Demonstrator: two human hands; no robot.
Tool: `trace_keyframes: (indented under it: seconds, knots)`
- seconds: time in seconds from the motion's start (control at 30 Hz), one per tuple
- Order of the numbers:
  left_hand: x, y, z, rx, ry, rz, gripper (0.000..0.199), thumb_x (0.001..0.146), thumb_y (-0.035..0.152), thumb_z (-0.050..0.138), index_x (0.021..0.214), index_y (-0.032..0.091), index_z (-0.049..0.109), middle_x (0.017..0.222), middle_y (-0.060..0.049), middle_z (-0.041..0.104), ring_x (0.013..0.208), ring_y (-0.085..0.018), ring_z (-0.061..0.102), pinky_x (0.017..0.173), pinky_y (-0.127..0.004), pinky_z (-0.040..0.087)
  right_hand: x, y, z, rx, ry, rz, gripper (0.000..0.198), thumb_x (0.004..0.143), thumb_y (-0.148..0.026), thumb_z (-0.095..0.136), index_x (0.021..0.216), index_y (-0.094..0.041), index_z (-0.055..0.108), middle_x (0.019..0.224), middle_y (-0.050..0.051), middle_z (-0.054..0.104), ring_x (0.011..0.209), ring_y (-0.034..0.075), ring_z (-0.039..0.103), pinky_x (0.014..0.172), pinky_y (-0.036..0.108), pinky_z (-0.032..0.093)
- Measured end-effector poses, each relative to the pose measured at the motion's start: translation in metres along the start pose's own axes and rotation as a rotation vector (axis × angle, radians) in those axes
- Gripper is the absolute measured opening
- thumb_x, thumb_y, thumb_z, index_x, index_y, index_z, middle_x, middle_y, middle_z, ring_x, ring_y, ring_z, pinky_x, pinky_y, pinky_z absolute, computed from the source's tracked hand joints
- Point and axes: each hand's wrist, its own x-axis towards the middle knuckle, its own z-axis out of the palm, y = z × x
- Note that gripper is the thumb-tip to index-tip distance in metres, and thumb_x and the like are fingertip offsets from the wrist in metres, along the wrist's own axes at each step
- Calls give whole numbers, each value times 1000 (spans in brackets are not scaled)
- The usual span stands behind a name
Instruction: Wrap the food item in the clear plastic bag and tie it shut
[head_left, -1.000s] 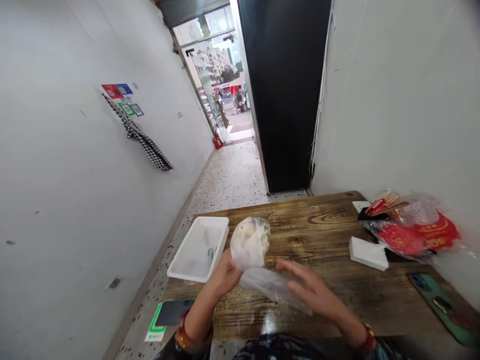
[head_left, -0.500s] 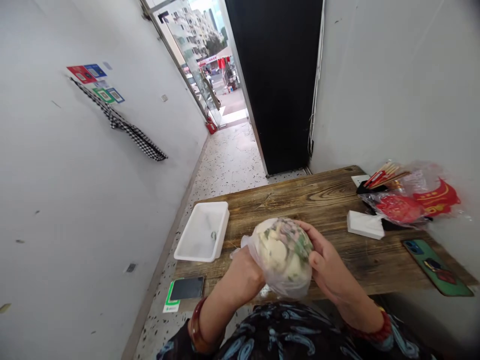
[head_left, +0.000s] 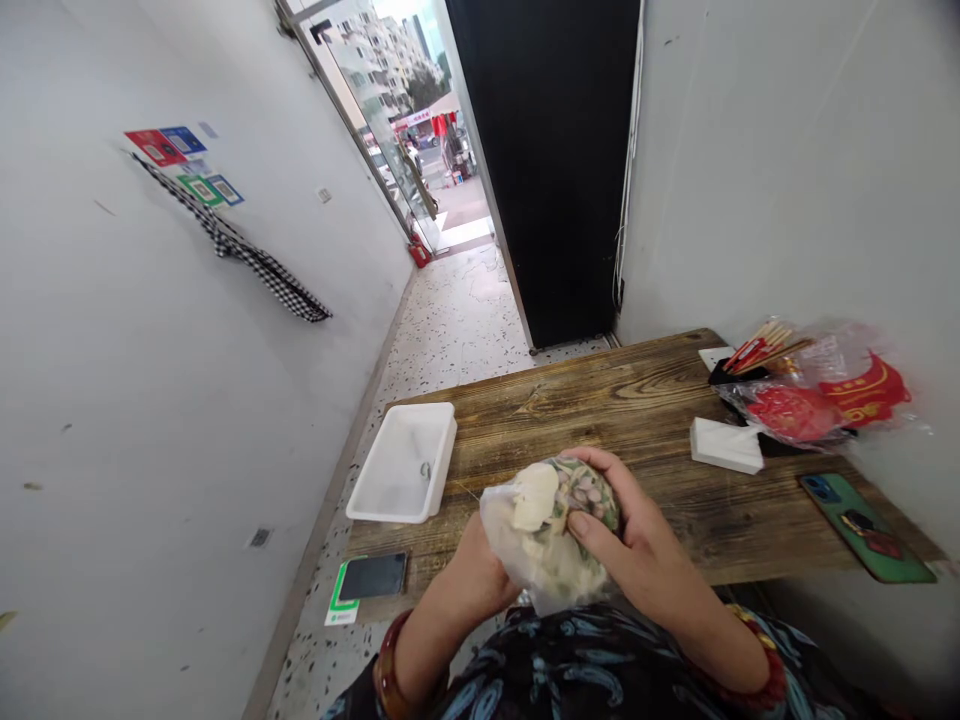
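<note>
Head view, from the fingers outward: the right hand (head_left: 634,535) has its fingers (head_left: 581,524) curled and pressed onto the top of a clear plastic bag (head_left: 551,535) stuffed with pale dough-like pieces and something green. The left hand (head_left: 480,575) grips the same bag from the lower left, fingers closed into the loose film, though most of them are hidden behind the bag, so how tightly they pinch is hard to say. The bag is held between both hands above the near edge of the worktop (head_left: 645,420), close to the body and off the wood.

To handle the bag well here, I judge that the left hand should keep the slack film gathered so nothing spills, while the right supports the bulge rather than squeezing it; the contents look soft and would squash or split the thin plastic under a hard grip.

At the left end of the worktop sits a white tray (head_left: 405,462), almost bare, with only a small dark scrap inside. A dark phone (head_left: 373,576) lies near that corner. Toward the right stand a white napkin block (head_left: 726,446), a crinkled bag with red packets (head_left: 821,400) and chopsticks (head_left: 765,348) poking out behind it, and a green-cased phone (head_left: 862,525).
</note>
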Motion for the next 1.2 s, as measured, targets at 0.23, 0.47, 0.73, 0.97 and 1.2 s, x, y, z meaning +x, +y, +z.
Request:
trace_keyframes:
  seconds: [0.23,0.47,0.73,0.97,1.2]
  knots:
    - [-3,-8,-2,280,-96,145,50,76,22,67,126,27,61,137,-7,58,129,-31,49,116,-44,28,2,-3,4,22,38,33,54,68,-25,68,118,-25,48,112,3,61,100,20,58,89,35,47]
    - [-3,0,4,117,-101,60,36,76,19,65,111,25,71,127,-6,66,126,-30,52,115,-43,30,0,-8,4,-68,41,32,58,63,-25,68,118,-26,50,114,3,61,104,23,58,92,39,46]
    - [-5,2,17,-298,-45,-138,47,74,30,70,121,22,64,134,-6,60,132,-33,44,114,-45,32,-3,-9,0,-219,1,-59,69,67,-25,69,130,-32,42,131,3,54,118,24,52,101,41,42]
    - [-1,1,18,-357,-44,-196,51,72,37,69,121,25,63,138,-5,57,134,-33,41,115,-47,27,-1,-11,-2,-265,10,-123,68,70,-25,68,133,-30,41,134,6,52,121,26,51,103,44,42]
    - [10,16,18,-342,4,-214,33,70,44,66,92,19,73,96,-9,74,111,-32,60,104,-47,44,-1,-10,-8,-310,-11,-174,52,86,-35,56,135,-29,39,132,7,55,119,24,53,101,38,45]
